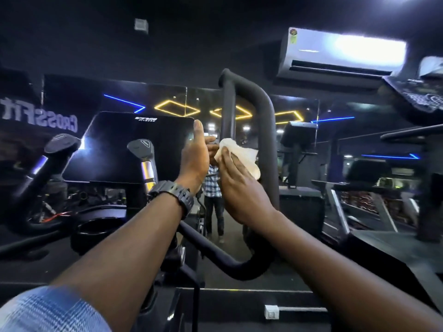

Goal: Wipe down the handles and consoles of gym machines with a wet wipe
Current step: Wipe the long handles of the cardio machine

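Note:
A black padded loop handle (261,99) of a gym machine rises in front of me and curves back at the bottom. My right hand (239,185) presses a crumpled white wet wipe (242,154) against the handle's upright bars at mid height. My left hand (195,156), with a dark watch on the wrist, is raised just left of the wipe, and its fingertips touch the wipe's left edge. The machine's dark console screen (129,144) stands to the left of both hands.
Two short grips (141,149) stick up in front of the console. A round cup holder (98,231) sits low left. A mirror ahead reflects a person in a checked shirt (212,185). A wall air conditioner (340,53) hangs upper right, and more machines (374,207) stand right.

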Demonstrator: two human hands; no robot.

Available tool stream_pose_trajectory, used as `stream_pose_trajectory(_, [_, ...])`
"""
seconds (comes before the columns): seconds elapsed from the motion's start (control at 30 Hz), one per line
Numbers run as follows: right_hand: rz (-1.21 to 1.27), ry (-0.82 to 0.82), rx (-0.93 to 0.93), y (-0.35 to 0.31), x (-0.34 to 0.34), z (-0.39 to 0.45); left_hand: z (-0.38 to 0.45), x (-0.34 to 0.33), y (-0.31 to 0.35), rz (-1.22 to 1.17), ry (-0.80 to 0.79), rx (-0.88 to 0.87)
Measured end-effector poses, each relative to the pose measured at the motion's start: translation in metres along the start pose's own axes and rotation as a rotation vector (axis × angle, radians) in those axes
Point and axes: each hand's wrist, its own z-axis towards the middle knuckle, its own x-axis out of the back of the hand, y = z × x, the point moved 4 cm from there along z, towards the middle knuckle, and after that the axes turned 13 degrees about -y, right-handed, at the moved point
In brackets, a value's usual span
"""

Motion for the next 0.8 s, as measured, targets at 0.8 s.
stream_pose_trajectory(0.8, [0.149, 0.089, 0.109, 0.028, 0.040, 0.071, 0.008, -0.017, 0.049, 0.122, 0.066, -0.117])
